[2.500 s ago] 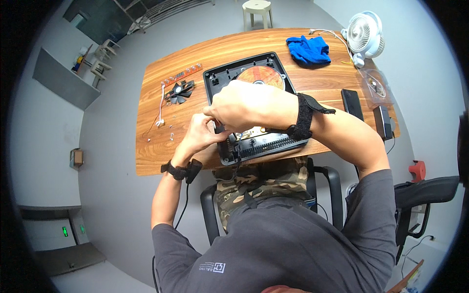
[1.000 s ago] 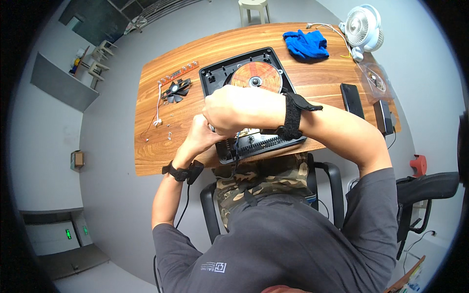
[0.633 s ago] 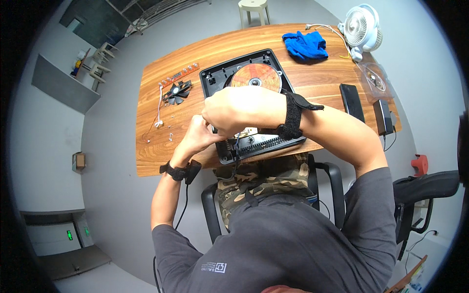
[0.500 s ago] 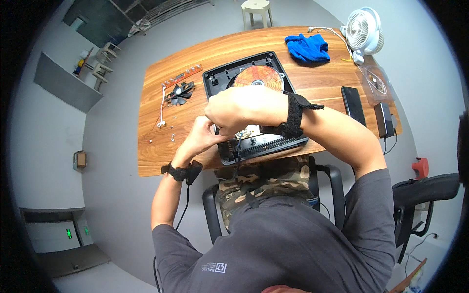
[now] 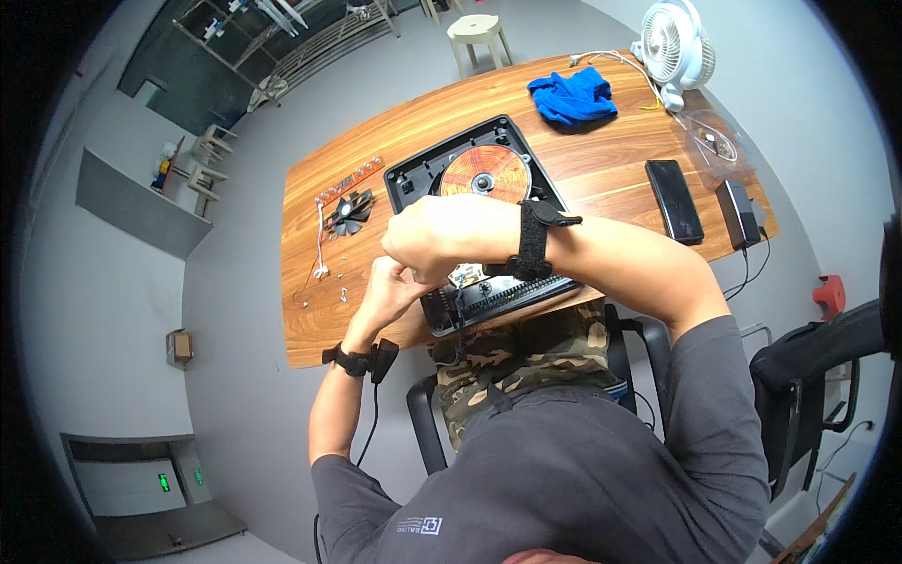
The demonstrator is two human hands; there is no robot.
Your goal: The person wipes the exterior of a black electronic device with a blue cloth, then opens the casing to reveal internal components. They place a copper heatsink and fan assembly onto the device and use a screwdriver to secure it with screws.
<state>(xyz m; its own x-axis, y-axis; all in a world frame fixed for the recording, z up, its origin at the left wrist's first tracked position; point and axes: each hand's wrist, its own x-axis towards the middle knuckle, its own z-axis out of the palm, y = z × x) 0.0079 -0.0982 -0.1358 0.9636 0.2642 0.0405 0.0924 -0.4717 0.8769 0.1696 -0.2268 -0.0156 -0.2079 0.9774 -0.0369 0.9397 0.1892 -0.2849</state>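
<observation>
On the table lies an open black induction cooker housing (image 5: 456,141), turned at a slight angle. A round copper coil (image 5: 486,169) sits inside it, and part of a circuit board (image 5: 467,274) shows below my right wrist. My right hand (image 5: 437,230) reaches across the housing, closed with its back up, over its left edge. My left hand (image 5: 387,293) is just below it, its thumb and fingers drawn together at the same edge. The two hands nearly touch. Whatever their fingers grip is hidden. A dark cable (image 5: 459,315) hangs over the near rim.
Left of the housing lie a black fan (image 5: 349,213), an orange button board (image 5: 349,179) and several small white bits (image 5: 344,294). Rightward are a blue cloth (image 5: 573,98), a phone (image 5: 674,200), a black adapter (image 5: 738,213), a plastic bag (image 5: 714,141) and a white desk fan (image 5: 673,47).
The whole view has shifted and turned slightly. Both hands stay close together at the housing's left edge, with little visible change in their grip.
</observation>
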